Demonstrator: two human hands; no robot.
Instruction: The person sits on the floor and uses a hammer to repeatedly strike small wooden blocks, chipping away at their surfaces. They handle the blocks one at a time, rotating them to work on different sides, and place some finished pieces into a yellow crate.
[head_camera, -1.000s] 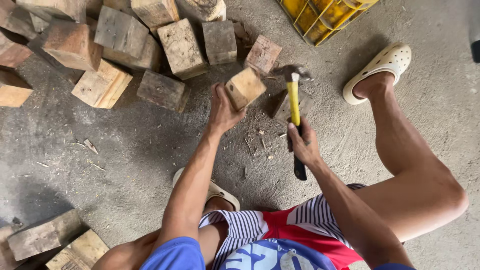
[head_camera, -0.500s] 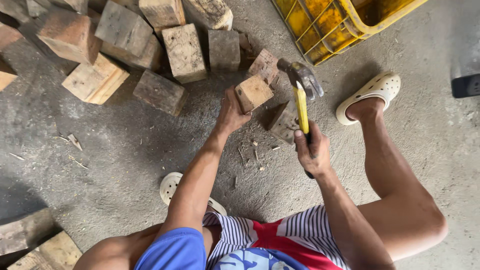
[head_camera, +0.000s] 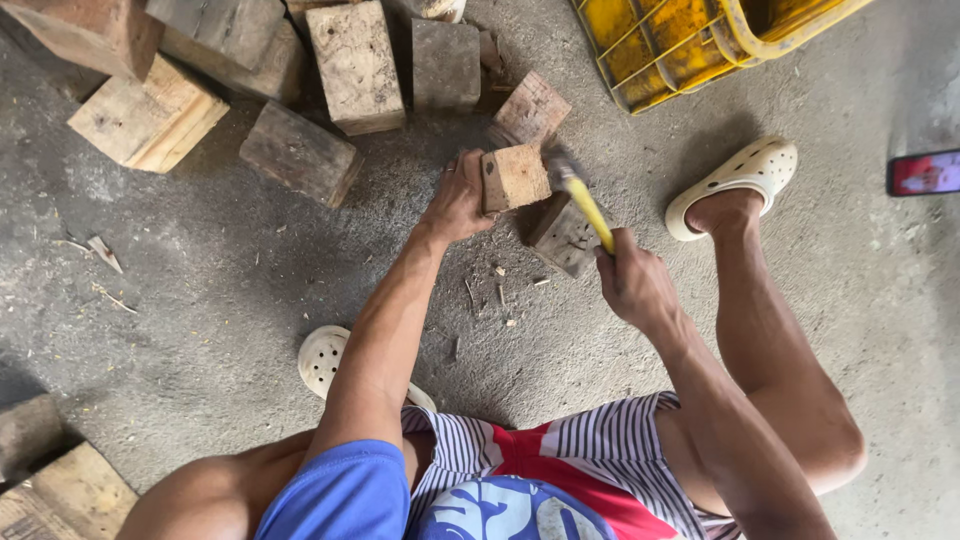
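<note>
Left hand (head_camera: 458, 197): fingers curled round block (head_camera: 515, 176), gripped at left face, held steady above second block (head_camera: 566, 234) on floor (head_camera: 200, 290). Right hand (head_camera: 634, 285): fist closed round yellow hammer (head_camera: 585, 205) handle; head blurred, at block's right edge. Step judged: striking held block, mid-swing. Next blow called for firm left grip, fingers kept off struck face, square aim. Beyond: block pile (head_camera: 350, 65) at top, yellow crate (head_camera: 700, 40) upper right, clog (head_camera: 735, 180) on right foot.
</note>
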